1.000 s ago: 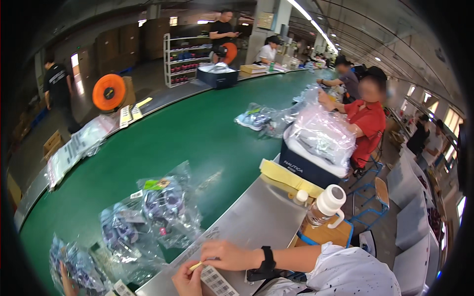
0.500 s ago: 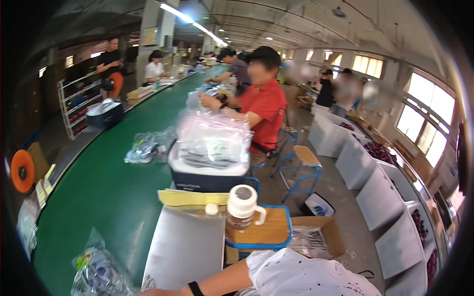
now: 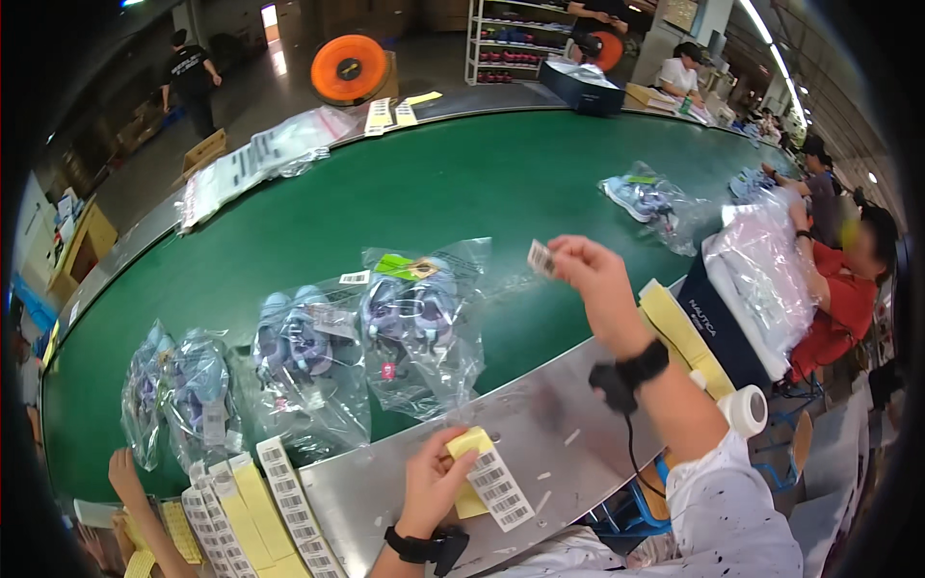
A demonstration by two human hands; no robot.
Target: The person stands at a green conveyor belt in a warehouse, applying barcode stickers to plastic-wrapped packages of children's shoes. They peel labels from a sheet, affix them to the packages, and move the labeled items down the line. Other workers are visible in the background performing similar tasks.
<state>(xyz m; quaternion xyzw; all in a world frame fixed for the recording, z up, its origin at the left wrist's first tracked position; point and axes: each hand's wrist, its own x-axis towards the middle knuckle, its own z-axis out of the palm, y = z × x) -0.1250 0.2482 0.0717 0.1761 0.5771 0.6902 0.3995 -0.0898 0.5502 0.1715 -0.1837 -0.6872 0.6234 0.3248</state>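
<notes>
My left hand [image 3: 436, 486] is closed on a sheet of barcode labels [image 3: 499, 484] with yellow backing, held over the metal table edge. In my right hand [image 3: 593, 275], raised above the green belt, a small barcode sticker [image 3: 541, 258] is pinched between thumb and fingers. Both wrists wear black bands. Between my hands and farther left, clear bags of light blue shoes lie on the belt. The nearest bagged pair [image 3: 412, 313] has a green tag and a white label at its top; beside it is another bagged pair [image 3: 301, 337], then more bagged shoes [image 3: 188, 385].
Strips of barcode labels [image 3: 294, 506] lie on the metal table [image 3: 385, 482]. A co-worker's hand [image 3: 125, 477] reaches in at lower left. At right stand a dark blue bin [image 3: 727, 323] of clear bags, a white mug [image 3: 744, 411] and a person in red. Flat plastic bags [image 3: 260, 164] line the far edge.
My view has swung left, bringing the bagged shoes and label strips into sight. My right hand has come up from the lower edge with a sticker; my left hand now shows, holding the label sheet.
</notes>
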